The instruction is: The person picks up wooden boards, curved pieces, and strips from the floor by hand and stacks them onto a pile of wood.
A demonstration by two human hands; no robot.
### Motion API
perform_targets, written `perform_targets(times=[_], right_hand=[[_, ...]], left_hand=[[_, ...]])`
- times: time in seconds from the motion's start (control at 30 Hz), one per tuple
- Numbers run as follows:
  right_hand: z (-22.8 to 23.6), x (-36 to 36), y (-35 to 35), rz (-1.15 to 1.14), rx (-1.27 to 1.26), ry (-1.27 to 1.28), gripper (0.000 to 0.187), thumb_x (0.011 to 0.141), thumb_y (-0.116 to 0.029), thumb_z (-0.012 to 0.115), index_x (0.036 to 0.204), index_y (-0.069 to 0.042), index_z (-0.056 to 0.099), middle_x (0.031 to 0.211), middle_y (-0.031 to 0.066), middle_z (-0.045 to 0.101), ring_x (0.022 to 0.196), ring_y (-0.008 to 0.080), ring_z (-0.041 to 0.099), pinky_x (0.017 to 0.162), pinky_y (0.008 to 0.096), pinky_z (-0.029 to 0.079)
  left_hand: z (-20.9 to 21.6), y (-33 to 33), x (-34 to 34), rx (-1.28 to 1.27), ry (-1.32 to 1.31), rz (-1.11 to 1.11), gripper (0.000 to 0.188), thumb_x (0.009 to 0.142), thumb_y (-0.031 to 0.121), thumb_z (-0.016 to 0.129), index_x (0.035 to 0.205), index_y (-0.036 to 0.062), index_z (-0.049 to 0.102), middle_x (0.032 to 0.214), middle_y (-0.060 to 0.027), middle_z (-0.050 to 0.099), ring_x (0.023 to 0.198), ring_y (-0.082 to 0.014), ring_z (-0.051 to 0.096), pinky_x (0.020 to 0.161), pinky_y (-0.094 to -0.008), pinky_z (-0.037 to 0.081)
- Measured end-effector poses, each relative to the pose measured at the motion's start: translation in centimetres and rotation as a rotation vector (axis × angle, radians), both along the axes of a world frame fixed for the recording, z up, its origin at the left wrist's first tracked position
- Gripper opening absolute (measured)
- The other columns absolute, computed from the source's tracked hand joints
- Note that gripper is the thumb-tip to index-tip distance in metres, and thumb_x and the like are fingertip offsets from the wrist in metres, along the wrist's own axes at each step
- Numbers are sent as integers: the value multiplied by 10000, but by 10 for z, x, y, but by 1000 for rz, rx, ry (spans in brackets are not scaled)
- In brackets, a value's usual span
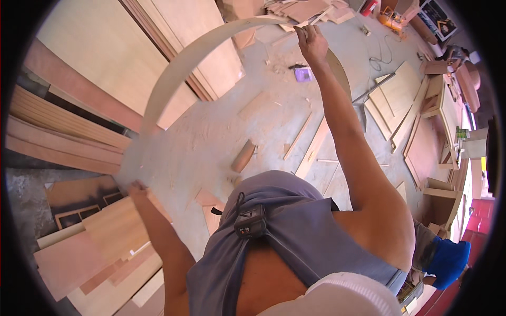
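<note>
A long, thin pale wooden strip (195,55) bends in a wide arch in front of me. My right hand (313,42) is raised at the far side, its fingers closed on the strip near the top of the arch. Part of the strip hangs on behind my right forearm. My left hand (138,188) is low at the left, beside stacked boards. Motion smears its fingers, and the lower left end of the strip fades into blur above it, so I cannot see whether they touch.
Large plywood sheets (113,45) lean at the upper left. Offcuts, a purple package (303,75) and a brown curved wooden piece (244,156) lie on the dusty floor. Wooden frames (441,203) stand right. A person in a blue cap (450,262) is at lower right; another person is farther off.
</note>
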State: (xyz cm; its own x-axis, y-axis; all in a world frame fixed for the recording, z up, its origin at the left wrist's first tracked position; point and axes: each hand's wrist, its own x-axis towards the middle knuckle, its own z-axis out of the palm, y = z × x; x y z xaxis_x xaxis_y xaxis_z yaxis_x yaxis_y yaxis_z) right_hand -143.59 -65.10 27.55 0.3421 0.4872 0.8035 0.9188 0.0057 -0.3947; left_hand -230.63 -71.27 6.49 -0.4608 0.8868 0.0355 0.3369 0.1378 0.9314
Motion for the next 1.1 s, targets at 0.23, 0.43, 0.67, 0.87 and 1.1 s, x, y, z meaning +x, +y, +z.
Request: perform_targets(times=[0.23, 0.43, 0.67, 0.87, 1.1], right_hand=[[32, 23, -40, -221, 11, -300, 230, 751, -267, 681, 878, -121, 557, 831, 72, 577, 645, 294, 593, 500, 385, 468], [16, -45, -10, -12, -142, -252, 242, 740, -249, 664, 902, -134, 525, 900, 63, 519, 665, 280, 590, 512, 390, 483], [23, -85, -14, 54, -203, -298, 230, 750, -265, 654, 855, -128, 501, 853, 56, 492, 673, 259, 577, 485, 372, 478], [31, -93, -9, 94, -249, -329, 277, 737, -297, 666, 880, -124, 503, 886, 71, 490, 675, 265, 580, 504, 389, 484], [21, -41, -7, -114, -549, -291, 409, 730, -269, 650, 1120, -195, 550, 1141, 63, 538, 850, 297, 612, 701, 399, 505]], left_hand=[[-39, 27, 316, -1063, -402, 4, 619, 792, 378, 589, 1328, 132, 402, 1348, -123, 380, 1129, -405, 431, 918, -569, 365], [-3, 166, 261, -246, 14, -411, 617, 894, 398, 488, 1320, -32, 372, 1324, -202, 418, 1194, -290, 421, 1001, -367, 341], [225, 128, 457, 436, 448, -1176, 929, 658, 206, 767, 1376, -12, 219, 1384, -227, 298, 1278, -326, 320, 1036, -374, 302], [175, 142, 487, 524, 612, -798, 493, 831, 122, 560, 1280, -16, 411, 1276, -238, 445, 1156, -388, 441, 953, -413, 379], [190, 182, 498, 600, 498, -649, 316, 893, 181, 485, 1166, 31, 538, 1020, -198, 613, 924, -365, 582, 777, -411, 462]])
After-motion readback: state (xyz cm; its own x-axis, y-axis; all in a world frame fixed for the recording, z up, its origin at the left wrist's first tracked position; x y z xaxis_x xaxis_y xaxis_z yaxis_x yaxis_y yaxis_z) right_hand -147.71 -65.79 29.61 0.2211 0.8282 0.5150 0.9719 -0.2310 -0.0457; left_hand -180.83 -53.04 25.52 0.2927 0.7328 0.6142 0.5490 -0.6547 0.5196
